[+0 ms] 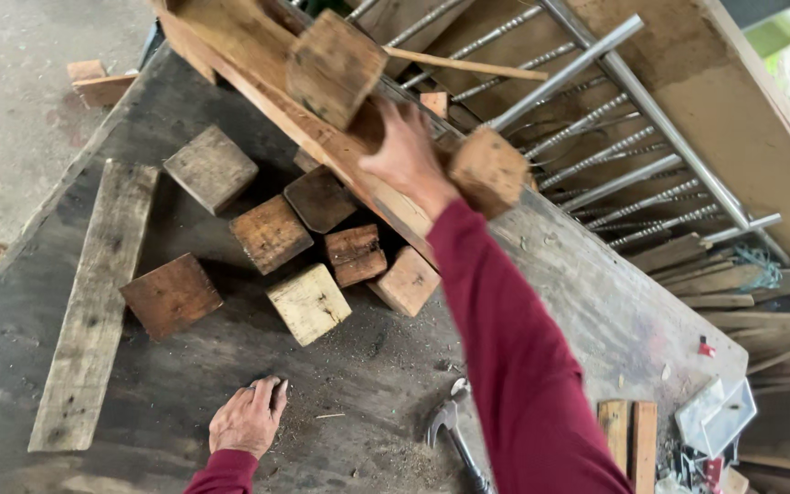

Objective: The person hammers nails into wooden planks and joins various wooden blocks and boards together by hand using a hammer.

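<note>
- The dark worktable (230,384) spreads under everything, dusty and scuffed; places below are told from the long slanted beam (322,137) that crosses its far part.
- Beyond the beam, a rack of ribbed steel rods (596,155) lies against a big brown board (688,82).
- A flat grey plank (93,302) lies well to the near-left of the beam, along the table's left side.
- Just on the near side of the beam sit loose wooden blocks (272,233), some touching; a pale block (308,304) is nearest the person.
- The right hand (409,160) reaches up to the beam, fingers against it between a block on top (333,66) and a rough block (489,169) beside the wrist; I cannot tell whether it grips either.
- The left hand (249,416) rests loose, palm down, on the table, well short of the beam, holding nothing.
- A claw hammer (450,430) lies near the table's front edge.
</note>
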